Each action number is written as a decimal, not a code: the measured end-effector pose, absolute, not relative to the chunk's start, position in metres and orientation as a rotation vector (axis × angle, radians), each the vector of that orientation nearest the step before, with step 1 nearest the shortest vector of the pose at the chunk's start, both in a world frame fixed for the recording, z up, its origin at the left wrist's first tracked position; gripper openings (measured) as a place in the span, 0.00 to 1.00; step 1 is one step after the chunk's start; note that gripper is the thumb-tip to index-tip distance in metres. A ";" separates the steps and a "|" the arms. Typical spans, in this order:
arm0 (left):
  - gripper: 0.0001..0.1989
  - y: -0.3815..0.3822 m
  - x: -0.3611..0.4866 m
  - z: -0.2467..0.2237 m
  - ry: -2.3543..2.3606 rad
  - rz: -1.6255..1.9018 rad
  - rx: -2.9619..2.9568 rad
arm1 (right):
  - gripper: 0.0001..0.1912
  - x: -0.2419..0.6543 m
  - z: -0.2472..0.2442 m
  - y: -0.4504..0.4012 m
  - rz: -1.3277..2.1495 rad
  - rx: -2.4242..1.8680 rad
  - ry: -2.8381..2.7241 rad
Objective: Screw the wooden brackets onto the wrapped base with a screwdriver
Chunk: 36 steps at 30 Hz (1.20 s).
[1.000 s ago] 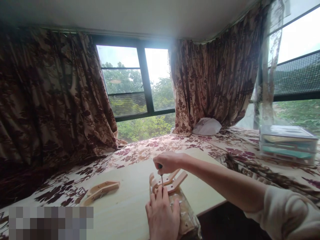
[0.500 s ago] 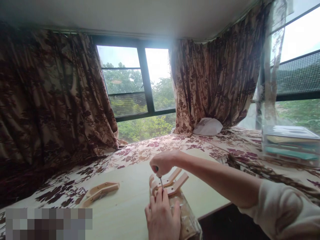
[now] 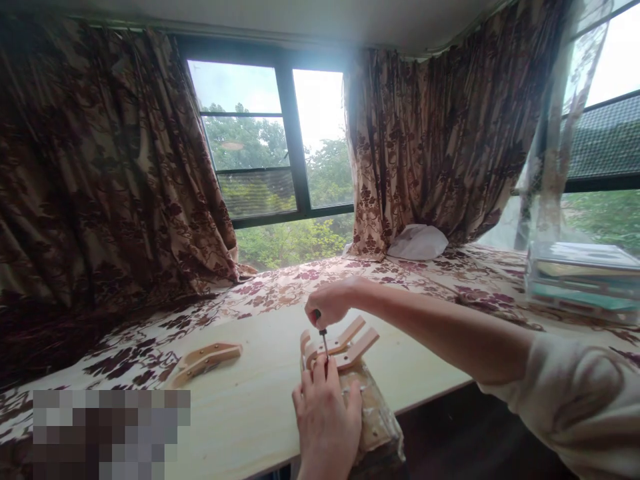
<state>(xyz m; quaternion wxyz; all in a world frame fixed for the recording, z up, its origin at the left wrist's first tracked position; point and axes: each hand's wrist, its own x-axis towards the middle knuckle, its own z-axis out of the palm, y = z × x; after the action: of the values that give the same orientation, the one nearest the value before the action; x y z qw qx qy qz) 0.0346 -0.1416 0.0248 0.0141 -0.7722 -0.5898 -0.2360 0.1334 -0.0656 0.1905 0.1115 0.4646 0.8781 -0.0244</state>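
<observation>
My right hand (image 3: pixel 330 303) is wrapped around a screwdriver (image 3: pixel 325 343), its shaft pointing down at an angled wooden piece (image 3: pixel 345 347) with small dark holes or screws along it. Beside the screwdriver's tip, the fingertips of my left hand (image 3: pixel 327 417) press on the near side of that wood, with the thumb apart to the right. The exact contact under those fingers is hidden. Beneath the wood lies a brown block wrapped in clear plastic (image 3: pixel 375 427). A second angled wooden piece with small metal fittings (image 3: pixel 207 360) rests to the left.
A pale wooden board (image 3: pixel 250 413) bears these things, its near edge over a dark gap (image 3: pixel 450 427). Floral cloth (image 3: pixel 280 287) spreads behind it. A clear plastic drawer box (image 3: pixel 583 280) stands at the right, and a white bag (image 3: pixel 419 241) lies by the curtain.
The view has tilted downward, so the window and curtains sit higher in it. The screwdriver stays at the wooden piece, and both hands keep nearly the same pose.
</observation>
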 end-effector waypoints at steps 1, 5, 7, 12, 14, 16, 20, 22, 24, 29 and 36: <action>0.22 -0.142 0.035 0.025 -1.834 -0.736 -2.407 | 0.14 0.134 0.189 -0.065 -0.066 1.379 2.576; 0.22 -0.142 0.035 0.027 -1.837 -0.739 -2.408 | 0.16 0.134 0.188 -0.065 -0.048 1.425 2.579; 0.22 -0.143 0.035 0.026 -1.843 -0.742 -2.403 | 0.16 0.134 0.191 -0.066 -0.075 1.407 2.585; 0.22 -0.144 0.036 0.025 -1.862 -0.751 -2.395 | 0.12 0.133 0.195 -0.067 -0.137 1.355 2.580; 0.22 -0.144 0.036 0.025 -1.864 -0.758 -2.397 | 0.11 0.133 0.194 -0.068 -0.126 1.364 2.573; 0.22 -0.144 0.036 0.026 -1.862 -0.765 -2.401 | 0.11 0.134 0.194 -0.069 -0.116 1.378 2.564; 0.23 -0.144 0.036 0.026 -1.865 -0.774 -2.406 | 0.13 0.135 0.194 -0.067 -0.190 1.359 2.486; 0.22 -0.144 0.035 0.026 -1.867 -0.778 -2.408 | 0.15 0.133 0.194 -0.065 -0.248 1.333 2.435; 0.23 -0.143 0.035 0.026 -1.867 -0.783 -2.410 | 0.16 0.131 0.192 -0.063 -0.276 1.328 2.403; 0.23 -0.144 0.035 0.025 -1.872 -0.794 -2.407 | 0.17 0.127 0.195 -0.061 -0.294 1.379 2.350; 0.24 -0.142 0.034 0.023 -1.873 -0.800 -2.418 | 0.12 0.122 0.205 -0.059 -0.347 1.339 2.340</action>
<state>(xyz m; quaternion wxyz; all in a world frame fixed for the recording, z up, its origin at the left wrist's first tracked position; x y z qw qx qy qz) 0.0345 -0.1423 0.0230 -0.0100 -0.7647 -0.5925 -0.2530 0.1224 -0.0593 0.2051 0.2101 0.4818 0.8415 -0.1249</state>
